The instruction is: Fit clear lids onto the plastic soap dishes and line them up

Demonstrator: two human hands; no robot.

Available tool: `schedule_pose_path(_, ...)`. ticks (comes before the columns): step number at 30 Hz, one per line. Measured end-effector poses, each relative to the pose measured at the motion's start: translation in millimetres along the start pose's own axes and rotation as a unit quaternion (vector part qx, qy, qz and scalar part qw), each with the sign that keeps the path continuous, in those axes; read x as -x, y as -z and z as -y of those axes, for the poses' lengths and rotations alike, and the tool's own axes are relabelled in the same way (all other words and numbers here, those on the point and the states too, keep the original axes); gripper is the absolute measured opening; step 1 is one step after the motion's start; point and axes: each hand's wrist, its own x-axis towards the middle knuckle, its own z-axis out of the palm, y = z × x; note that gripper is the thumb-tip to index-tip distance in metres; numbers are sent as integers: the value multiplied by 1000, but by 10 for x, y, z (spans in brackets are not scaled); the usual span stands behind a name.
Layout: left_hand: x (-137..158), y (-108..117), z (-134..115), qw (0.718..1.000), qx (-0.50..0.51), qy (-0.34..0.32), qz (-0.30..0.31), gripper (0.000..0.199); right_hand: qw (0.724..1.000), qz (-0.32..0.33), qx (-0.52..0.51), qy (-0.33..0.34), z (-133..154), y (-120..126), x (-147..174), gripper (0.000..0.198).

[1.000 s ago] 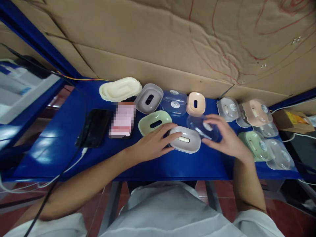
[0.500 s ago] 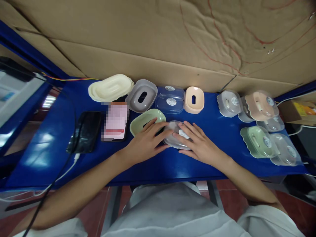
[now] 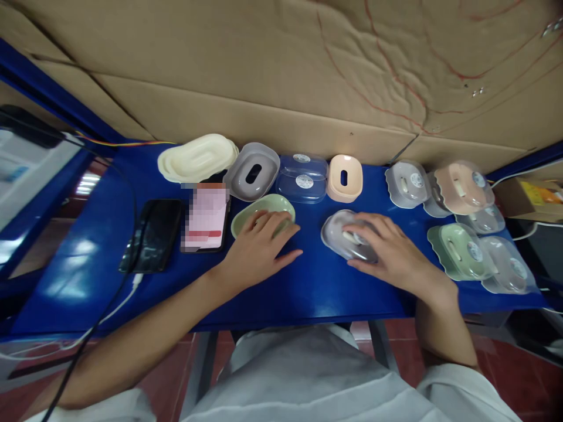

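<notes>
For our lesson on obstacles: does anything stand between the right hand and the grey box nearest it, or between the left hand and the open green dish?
The clear lid lies over the grey box, under the right hand. Nothing visible stands between the left hand and the green dish.

lidded grey box (image 3: pixel 336 231): smooth plastic, shiny see-through lid over opaque body
green tray (image 3: pixel 240 221), grey tray (image 3: pixel 245 176): plain moulded plastic, soft sheen
peach tray (image 3: pixel 352 180): same sort of plastic, catches light at rim
cream trays (image 3: pixel 196 158): smooth plastic, more satin imo
clear lids (image 3: pixel 288 190): super glossy plastic, stickers (image 3: pixel 304 181) look like paper
tabletop (image 3: pixel 299 299): smooth glossy blue, loads of glare
backing wall (image 3: pixel 220 70): brown cardboard, matt, pretty wrinkled
dark phone (image 3: pixel 159 234): slick, glassy black
shirt (image 3: pixel 303 375): matt cloth, creased
</notes>
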Motion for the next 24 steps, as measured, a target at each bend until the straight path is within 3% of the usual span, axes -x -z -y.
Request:
schedule_pose_path(2, 3, 6, -9, 1000, -2, 8, 13, 24, 997, -21, 39, -59, -117, 37, 41, 59)
schedule_pose_path(5, 14, 15, -61, 995, 61, -57, 44, 18, 981, -87, 110, -134, -248, -20, -6, 59)
schedule_pose_path(8, 22, 34, -158, 979, 121, -145, 80, 32, 963, -152, 137, -178, -354, -156, -131, 55)
schedule_pose_path(10, 22, 43, -209, 972, 132, -170, 96, 43, 959, -173, 130, -184, -443, -255, -221, 55)
schedule_pose_path(13, 13, 44, -202, 976, 126, -155, 85, 44, 960, -194, 99, -174, -594, -365, -346, 57)
schedule_pose_path(16, -8, 50, -91, 987, 113, -109, 32, 38, 951, -249, 68, -172, -639, -379, -442, 53)
schedule_pose_path(19, -38, 70, 78, 997, 66, 5, -51, 35, 959, -271, 26, -82, -429, -322, -473, 45)
schedule_pose_path(21, -55, 78, 202, 993, 13, 89, -76, 40, 974, -219, -22, 50, -164, -305, -456, 42)
schedule_pose_path(24, -58, 56, 361, 985, -43, 156, -59, 47, 970, -122, -64, 202, 226, -370, -415, 50)
